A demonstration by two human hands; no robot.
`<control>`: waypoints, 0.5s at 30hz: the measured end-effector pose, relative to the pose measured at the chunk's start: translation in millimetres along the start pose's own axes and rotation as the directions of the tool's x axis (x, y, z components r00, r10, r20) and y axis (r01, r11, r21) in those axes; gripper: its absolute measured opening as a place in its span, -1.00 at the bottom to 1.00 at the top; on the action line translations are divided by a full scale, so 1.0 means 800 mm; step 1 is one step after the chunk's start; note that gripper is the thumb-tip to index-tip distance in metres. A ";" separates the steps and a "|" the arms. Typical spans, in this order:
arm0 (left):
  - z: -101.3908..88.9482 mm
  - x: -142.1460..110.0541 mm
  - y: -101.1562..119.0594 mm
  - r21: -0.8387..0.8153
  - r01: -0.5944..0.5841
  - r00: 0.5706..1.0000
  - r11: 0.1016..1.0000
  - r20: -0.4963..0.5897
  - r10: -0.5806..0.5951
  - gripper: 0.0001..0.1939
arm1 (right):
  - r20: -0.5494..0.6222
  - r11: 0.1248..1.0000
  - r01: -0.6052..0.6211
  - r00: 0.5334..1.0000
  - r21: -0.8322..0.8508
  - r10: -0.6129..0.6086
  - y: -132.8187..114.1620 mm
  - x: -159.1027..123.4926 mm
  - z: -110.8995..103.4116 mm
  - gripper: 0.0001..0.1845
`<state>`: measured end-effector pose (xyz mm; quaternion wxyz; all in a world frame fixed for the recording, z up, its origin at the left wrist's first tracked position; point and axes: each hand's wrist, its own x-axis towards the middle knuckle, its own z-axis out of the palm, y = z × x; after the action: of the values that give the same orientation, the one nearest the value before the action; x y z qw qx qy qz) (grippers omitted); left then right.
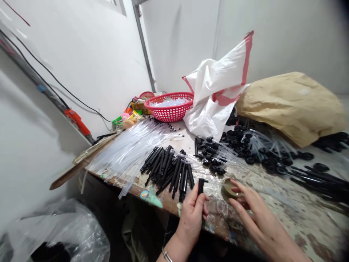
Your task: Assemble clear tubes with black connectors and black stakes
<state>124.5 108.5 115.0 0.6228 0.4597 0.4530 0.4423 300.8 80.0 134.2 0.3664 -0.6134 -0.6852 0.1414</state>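
Note:
My left hand point(192, 209) is closed around a short black plastic tube point(201, 186), held upright at the table's front edge. A small nozzle juts from its top to the right, with a thin clear tube point(215, 183) in line with it. My right hand point(256, 209) has its thumb and fingers apart beside a small round tan container point(227, 187); whether they touch it I cannot tell. Left of my hands lies a pile of similar black tubes point(169, 169). Behind it spreads a large heap of thin clear plastic tubes point(128, 149).
Black pump heads point(211, 154) with clear tubes lie beyond my hands. Further back stand a red basket point(171, 113), a white sack point(209, 98) and a brown paper bag point(294, 105). Long black parts point(319, 180) lie right. A clear plastic bag point(68, 229) sits below, left.

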 end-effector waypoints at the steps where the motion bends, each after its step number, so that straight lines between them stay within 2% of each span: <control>1: -0.007 0.003 0.005 0.039 -0.048 0.996 0.998 -0.068 0.051 -0.46 | 0.010 1.000 0.015 1.000 0.011 -0.015 -0.002 -0.007 -0.002 -0.57; 3: -0.025 0.015 0.019 0.156 -0.149 0.969 0.976 -0.174 0.176 -0.46 | 0.077 0.997 0.053 0.995 0.049 -0.056 -0.007 -0.020 -0.005 -0.62; 6: -0.057 0.045 0.042 0.412 -0.270 0.893 0.870 -0.230 0.386 -0.49 | 0.209 0.991 0.058 0.974 0.120 -0.083 -0.016 -0.037 -0.003 -0.70; 9: -0.083 0.077 0.056 0.645 -0.289 0.849 0.708 -0.170 0.501 -0.52 | 0.269 0.981 0.034 0.959 0.191 -0.085 -0.020 -0.047 0.004 -0.73; 15: -0.101 0.118 0.058 0.751 -0.317 0.794 0.580 -0.124 0.595 -0.54 | 0.382 0.964 -0.024 0.920 0.265 -0.083 -0.022 -0.048 0.010 -0.74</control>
<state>58.6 222.3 132.2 0.1687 0.6708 0.5545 0.4627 281.7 41.6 127.7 0.3033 -0.5080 -0.7286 0.3452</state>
